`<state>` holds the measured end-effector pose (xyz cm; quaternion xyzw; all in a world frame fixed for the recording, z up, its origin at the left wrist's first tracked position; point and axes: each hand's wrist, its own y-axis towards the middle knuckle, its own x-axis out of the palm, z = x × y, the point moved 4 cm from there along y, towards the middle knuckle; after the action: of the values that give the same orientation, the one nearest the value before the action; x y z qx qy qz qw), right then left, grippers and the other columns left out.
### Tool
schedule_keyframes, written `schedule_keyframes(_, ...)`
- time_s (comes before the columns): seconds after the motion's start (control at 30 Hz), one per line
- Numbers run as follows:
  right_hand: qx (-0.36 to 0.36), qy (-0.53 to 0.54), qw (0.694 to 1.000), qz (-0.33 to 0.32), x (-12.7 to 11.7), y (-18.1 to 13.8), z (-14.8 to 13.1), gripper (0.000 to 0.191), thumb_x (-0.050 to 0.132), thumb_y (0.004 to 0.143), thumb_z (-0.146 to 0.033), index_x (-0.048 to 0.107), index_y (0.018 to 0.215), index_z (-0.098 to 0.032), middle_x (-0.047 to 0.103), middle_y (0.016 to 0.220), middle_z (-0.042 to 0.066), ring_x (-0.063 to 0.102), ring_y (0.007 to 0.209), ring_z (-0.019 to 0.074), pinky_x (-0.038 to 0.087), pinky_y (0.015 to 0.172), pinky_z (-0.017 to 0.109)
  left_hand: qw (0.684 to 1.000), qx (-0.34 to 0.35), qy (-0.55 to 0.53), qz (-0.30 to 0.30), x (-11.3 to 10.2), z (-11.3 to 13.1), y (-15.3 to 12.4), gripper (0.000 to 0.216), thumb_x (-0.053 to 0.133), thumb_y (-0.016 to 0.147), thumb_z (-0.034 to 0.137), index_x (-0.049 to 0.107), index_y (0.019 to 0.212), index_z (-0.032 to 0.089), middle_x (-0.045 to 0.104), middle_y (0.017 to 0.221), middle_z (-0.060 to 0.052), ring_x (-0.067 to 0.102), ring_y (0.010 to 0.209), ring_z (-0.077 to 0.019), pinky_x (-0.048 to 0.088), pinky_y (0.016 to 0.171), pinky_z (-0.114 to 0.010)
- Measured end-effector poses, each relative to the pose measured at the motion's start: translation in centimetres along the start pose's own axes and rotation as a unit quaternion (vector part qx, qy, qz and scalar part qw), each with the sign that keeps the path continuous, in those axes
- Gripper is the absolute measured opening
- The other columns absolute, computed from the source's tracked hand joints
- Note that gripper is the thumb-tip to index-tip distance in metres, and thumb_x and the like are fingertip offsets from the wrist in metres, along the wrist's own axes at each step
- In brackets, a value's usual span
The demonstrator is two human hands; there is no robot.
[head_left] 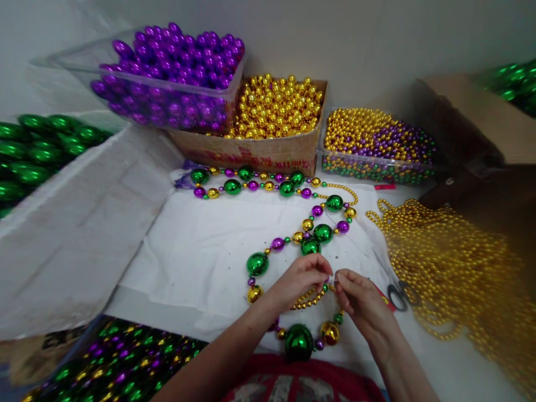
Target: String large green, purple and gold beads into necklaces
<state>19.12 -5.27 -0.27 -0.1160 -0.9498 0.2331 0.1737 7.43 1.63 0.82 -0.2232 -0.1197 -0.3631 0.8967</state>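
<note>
A long necklace [288, 187] of green, purple and gold balls lies looped on a white cloth [201, 251]. Both hands meet over its near part. My left hand [301, 279] pinches its fingertips together at the necklace's thin string, beside a short run of small gold beads [312, 300]. My right hand [360, 301] pinches the same spot from the right, fingertips almost touching the left ones. A large green ball [298, 341] with a gold ball [330, 333] beside it hangs just below my hands.
A tub of purple balls [176, 72], a cardboard box of gold balls [276, 106] and a tub of small mixed beads [377, 142] stand at the back. Green balls [37, 148] left, gold bead strands [452, 273] right, scissors [400, 296] beside my right hand, finished necklaces [121, 363] near left.
</note>
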Motion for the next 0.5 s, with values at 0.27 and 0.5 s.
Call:
schedule_keyframes(0.27,0.012,0.084,0.996,0.020,-0.08,0.11,0.76,0.036,0.073,0.064,-0.046,0.053,0.064,-0.016,0.042,0.048,-0.005,0.028,0.038,0.0047,0.018,0.036,0.019,0.972,0.110,0.203,0.048,0.60,0.55,-0.19,0.013,0.068,0.070,0.024,0.059,0.068,0.014,0.055,0.088,-0.004,0.051,0.079,-0.0138,0.040,0.069,-0.024)
schedule_keyframes(0.5,-0.077,-0.006,0.991,0.105,-0.35,-0.64,0.62,0.028,0.073,0.070,-0.040,0.062,0.081,-0.017,0.053,0.052,-0.003,0.044,0.041,0.0091,0.031,0.039,0.020,0.994,-0.008,0.094,0.055,0.29,-0.28,0.06,0.021,0.056,0.080,0.036,0.049,0.074,0.016,0.050,0.058,0.004,0.045,0.049,-0.0084,0.037,0.049,-0.021)
